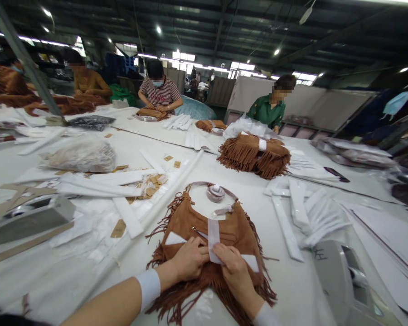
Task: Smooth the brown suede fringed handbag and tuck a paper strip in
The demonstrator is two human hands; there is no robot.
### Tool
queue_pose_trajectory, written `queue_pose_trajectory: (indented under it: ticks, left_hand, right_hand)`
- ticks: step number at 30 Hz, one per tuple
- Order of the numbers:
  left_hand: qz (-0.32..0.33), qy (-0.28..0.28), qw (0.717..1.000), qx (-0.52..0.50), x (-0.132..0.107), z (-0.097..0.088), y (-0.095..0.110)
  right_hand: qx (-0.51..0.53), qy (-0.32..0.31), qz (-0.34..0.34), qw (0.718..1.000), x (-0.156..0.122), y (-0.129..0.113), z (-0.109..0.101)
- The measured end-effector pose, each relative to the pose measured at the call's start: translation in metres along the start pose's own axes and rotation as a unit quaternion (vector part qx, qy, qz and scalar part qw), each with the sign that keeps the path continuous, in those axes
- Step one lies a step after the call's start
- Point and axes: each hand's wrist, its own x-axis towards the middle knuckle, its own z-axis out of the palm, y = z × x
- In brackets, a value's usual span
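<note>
A brown suede fringed handbag (pixel 190 222) lies flat on the white table (pixel 292 290) in front of me, its handle wrapped in plastic. White paper strips (pixel 213 235) cross its front. My left hand (pixel 189 259) presses on the bag with fingers curled at the strips. My right hand (pixel 234 268) pinches the vertical white strip near its lower end.
A stack of finished fringed bags (pixel 255 155) sits farther back. Loose white strips (pixel 309 217) lie to the right, more strips and tan tags (pixel 149 185) to the left. A grey tape dispenser (pixel 27 219) is at left. Several other people work across the table.
</note>
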Motion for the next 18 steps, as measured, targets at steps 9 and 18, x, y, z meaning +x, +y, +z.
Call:
queue_pose_trajectory:
  ticks: [9,18]
  left_hand:
    - [0.040,0.128,0.990,-0.043,-0.005,0.018,-0.009]
    - [0.103,0.110,0.988,0.025,-0.002,0.022,-0.011]
  right_hand:
    - [-0.112,0.006,-0.084,0.990,-0.023,0.012,0.017]
    - [-0.092,0.056,-0.101,0.989,-0.022,0.004,0.012]
